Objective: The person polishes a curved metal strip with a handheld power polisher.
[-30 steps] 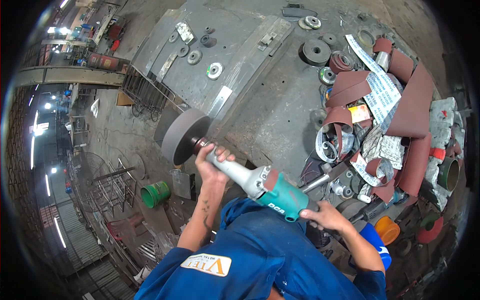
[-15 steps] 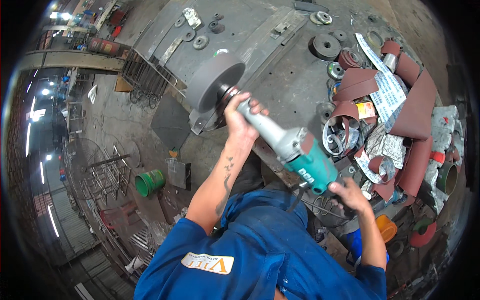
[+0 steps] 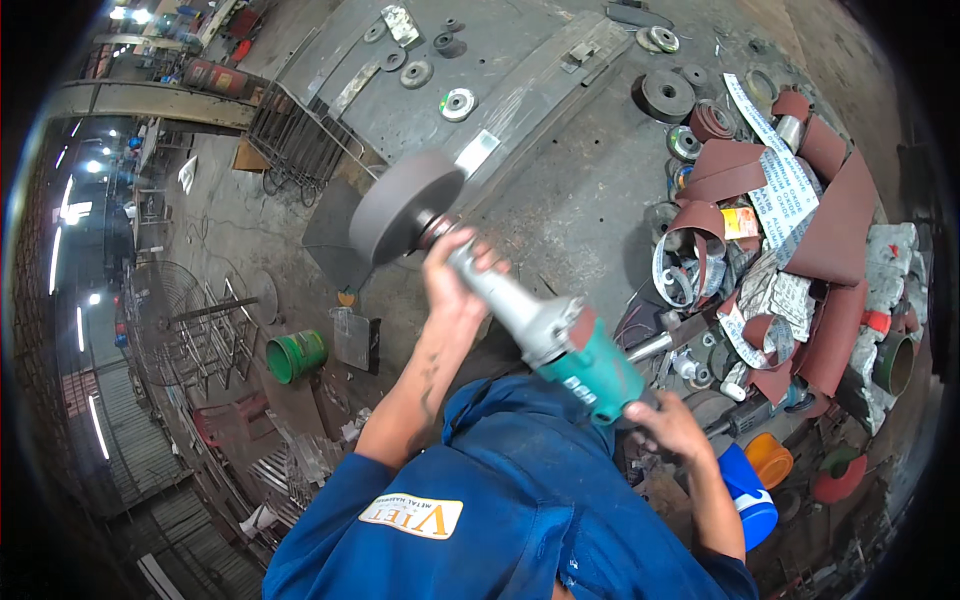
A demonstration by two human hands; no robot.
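Note:
Both of my hands hold a straight grinder (image 3: 595,378) with a teal motor housing and a long grey metal neck. It slants across the front of my body, lifted off the workbench. My left hand (image 3: 458,272) is wrapped round the neck, just behind the wheel. My right hand (image 3: 668,425) grips the dark rear handle, partly hidden by the housing. At the far left end sits a wide, dark grey-brown abrasive wheel (image 3: 395,212), slightly blurred. It hangs past the left edge of the bench and touches nothing that I can see.
The workbench (image 3: 575,190) carries reddish-brown abrasive sheets (image 3: 830,230) heaped at the right, a black roll (image 3: 665,96) and several small discs, one white and green (image 3: 457,104). A metal rack (image 3: 295,125) stands left of the bench. A green bucket (image 3: 297,357) is on the floor.
Both hands have moved the grinder left and closer to my body. A pale metal strip and a white-and-green disc on the bench now show beyond the wheel.

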